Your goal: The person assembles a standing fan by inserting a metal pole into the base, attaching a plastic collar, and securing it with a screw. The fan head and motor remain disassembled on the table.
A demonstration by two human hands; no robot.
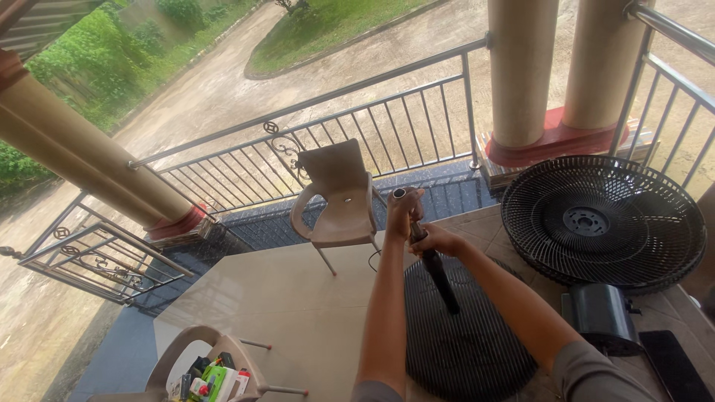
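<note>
Head camera looks down past both forearms onto a tiled balcony floor (298, 298). I've got my left hand (402, 212) wrapped around the top of a black fan pole (436, 272), fingers closed tight just under its open metal end, which pokes out above the fist. My right hand (438, 240) sits right below the left, touching it, also closed around the same pole. The pole runs down and away from the right hand at a slant and meets the round black fan base (465, 350), which lies flat on the floor directly beneath both hands. A thin black cord (372, 259) loops just left of the left wrist.

Off to the right of my right hand, well apart, a big round black fan grille (603, 223) lies on the floor, hub facing up. Below it, near my right elbow, sits the dark fan motor housing (599, 316). Beyond my left hand stands a beige plastic chair (339, 201), facing me, backed by the metal railing (357, 126). Down to the left of my left arm, a second beige chair (216, 357) carries a jumble of small colourful items (212, 380); I can't make out what they are. Two thick cream pillars (555, 67) rise beyond the grille.
</note>
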